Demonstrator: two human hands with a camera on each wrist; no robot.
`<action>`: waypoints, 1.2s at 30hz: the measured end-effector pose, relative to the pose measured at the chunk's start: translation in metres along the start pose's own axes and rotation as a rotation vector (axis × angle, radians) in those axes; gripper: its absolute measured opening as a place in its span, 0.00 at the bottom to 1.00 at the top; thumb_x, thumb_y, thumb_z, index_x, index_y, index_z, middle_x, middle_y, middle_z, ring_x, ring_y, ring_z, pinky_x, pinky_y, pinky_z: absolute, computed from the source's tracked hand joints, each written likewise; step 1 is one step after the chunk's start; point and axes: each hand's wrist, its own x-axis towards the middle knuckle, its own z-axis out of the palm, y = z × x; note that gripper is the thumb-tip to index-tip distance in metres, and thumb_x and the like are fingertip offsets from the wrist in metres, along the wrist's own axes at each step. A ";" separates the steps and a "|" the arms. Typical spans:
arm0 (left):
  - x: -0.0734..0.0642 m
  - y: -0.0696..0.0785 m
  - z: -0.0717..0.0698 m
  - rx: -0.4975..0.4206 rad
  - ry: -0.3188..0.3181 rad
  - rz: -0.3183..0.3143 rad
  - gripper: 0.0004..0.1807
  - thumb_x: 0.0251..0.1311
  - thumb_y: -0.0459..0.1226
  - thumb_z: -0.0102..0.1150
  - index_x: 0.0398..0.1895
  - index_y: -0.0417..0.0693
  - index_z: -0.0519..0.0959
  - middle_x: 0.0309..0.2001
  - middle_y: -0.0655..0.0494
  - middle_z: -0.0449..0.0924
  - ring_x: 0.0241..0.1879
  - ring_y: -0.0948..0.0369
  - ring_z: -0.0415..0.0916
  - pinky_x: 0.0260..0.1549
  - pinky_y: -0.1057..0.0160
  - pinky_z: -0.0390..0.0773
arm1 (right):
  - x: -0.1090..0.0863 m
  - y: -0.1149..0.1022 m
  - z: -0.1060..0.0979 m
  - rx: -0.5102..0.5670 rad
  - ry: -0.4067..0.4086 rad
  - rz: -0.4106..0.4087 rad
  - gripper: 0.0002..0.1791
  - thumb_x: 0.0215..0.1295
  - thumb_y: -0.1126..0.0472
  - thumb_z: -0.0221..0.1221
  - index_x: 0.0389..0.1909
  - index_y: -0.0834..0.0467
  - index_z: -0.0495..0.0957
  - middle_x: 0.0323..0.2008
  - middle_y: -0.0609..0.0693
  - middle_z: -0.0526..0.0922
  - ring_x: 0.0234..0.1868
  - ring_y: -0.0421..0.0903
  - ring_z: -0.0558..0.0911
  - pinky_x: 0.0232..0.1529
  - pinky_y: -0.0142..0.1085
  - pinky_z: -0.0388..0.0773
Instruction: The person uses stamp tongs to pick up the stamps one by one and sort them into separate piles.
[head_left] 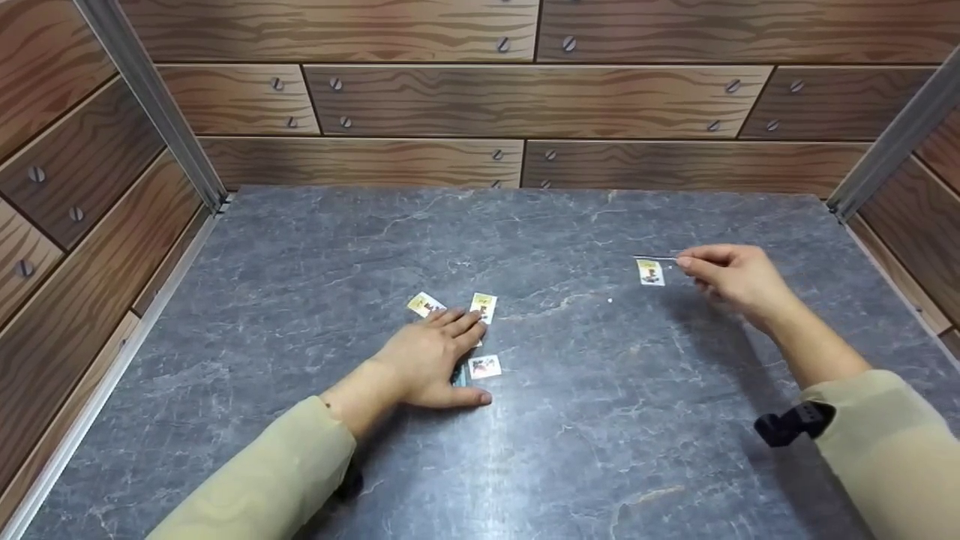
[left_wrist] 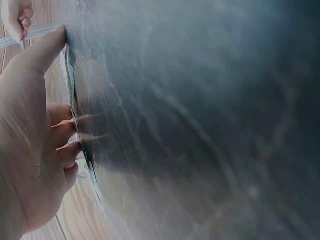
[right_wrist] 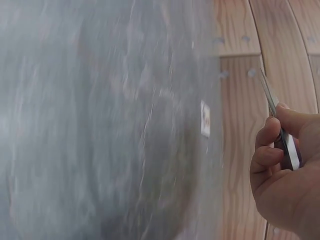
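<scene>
My left hand point(head_left: 431, 356) lies on the table with its fingers spread over several small stamp-like papers. Two yellow-and-white ones, a left stamp point(head_left: 423, 302) and a right stamp point(head_left: 484, 302), stick out past the fingertips. A white stamp point(head_left: 485, 367) shows between thumb and forefinger, beside a bluish piece point(head_left: 460, 377) partly hidden by the hand. At the right, my right hand point(head_left: 739, 285) pinches slim metal tweezers point(right_wrist: 270, 95) between thumb and fingers, raised over the table. Their tip points left, above a single yellow-and-white stamp point(head_left: 651, 273) in the head view.
A grey marbled table point(head_left: 570, 450) spreads under both hands. Wood-patterned panels point(head_left: 420, 97) close off the back and sides, with metal posts point(head_left: 161, 112) at the corners. A tiny white speck point(head_left: 610, 300) lies left of the right hand.
</scene>
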 end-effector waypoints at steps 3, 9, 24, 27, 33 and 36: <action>0.000 0.000 0.000 0.000 -0.008 -0.003 0.59 0.65 0.76 0.48 0.84 0.41 0.58 0.83 0.44 0.55 0.82 0.44 0.52 0.80 0.47 0.54 | 0.000 -0.010 0.011 0.017 -0.024 -0.018 0.20 0.77 0.61 0.64 0.59 0.73 0.82 0.25 0.37 0.82 0.27 0.34 0.78 0.24 0.27 0.76; 0.000 0.000 0.000 0.005 -0.007 0.000 0.59 0.65 0.75 0.48 0.84 0.41 0.58 0.83 0.44 0.55 0.82 0.44 0.53 0.80 0.47 0.54 | -0.002 -0.027 0.031 0.049 -0.055 -0.051 0.20 0.77 0.60 0.64 0.57 0.74 0.82 0.24 0.40 0.83 0.26 0.35 0.77 0.22 0.26 0.73; -0.001 0.001 -0.001 0.002 0.008 0.008 0.58 0.65 0.75 0.50 0.83 0.40 0.60 0.82 0.42 0.57 0.81 0.43 0.54 0.79 0.45 0.56 | -0.001 -0.047 0.080 0.077 -0.107 -0.089 0.19 0.74 0.60 0.67 0.55 0.73 0.84 0.25 0.42 0.82 0.25 0.36 0.77 0.22 0.26 0.72; -0.001 0.001 -0.001 -0.001 0.007 0.006 0.59 0.65 0.75 0.50 0.83 0.40 0.59 0.82 0.42 0.56 0.81 0.43 0.54 0.79 0.45 0.56 | 0.001 -0.048 0.090 0.057 -0.111 -0.117 0.18 0.73 0.61 0.67 0.53 0.73 0.85 0.24 0.42 0.81 0.24 0.35 0.77 0.22 0.26 0.72; -0.001 0.000 0.000 0.005 0.003 0.003 0.59 0.65 0.75 0.49 0.84 0.40 0.59 0.83 0.42 0.56 0.81 0.43 0.54 0.79 0.46 0.55 | 0.003 -0.050 0.107 0.044 -0.117 -0.118 0.15 0.73 0.62 0.68 0.50 0.71 0.87 0.22 0.46 0.80 0.23 0.36 0.76 0.22 0.26 0.70; -0.001 0.000 0.000 0.011 0.006 0.006 0.59 0.65 0.75 0.49 0.84 0.40 0.59 0.83 0.42 0.56 0.81 0.43 0.54 0.79 0.46 0.55 | 0.004 -0.049 0.116 0.040 -0.118 -0.112 0.15 0.72 0.61 0.68 0.50 0.69 0.88 0.23 0.46 0.81 0.24 0.36 0.77 0.23 0.26 0.71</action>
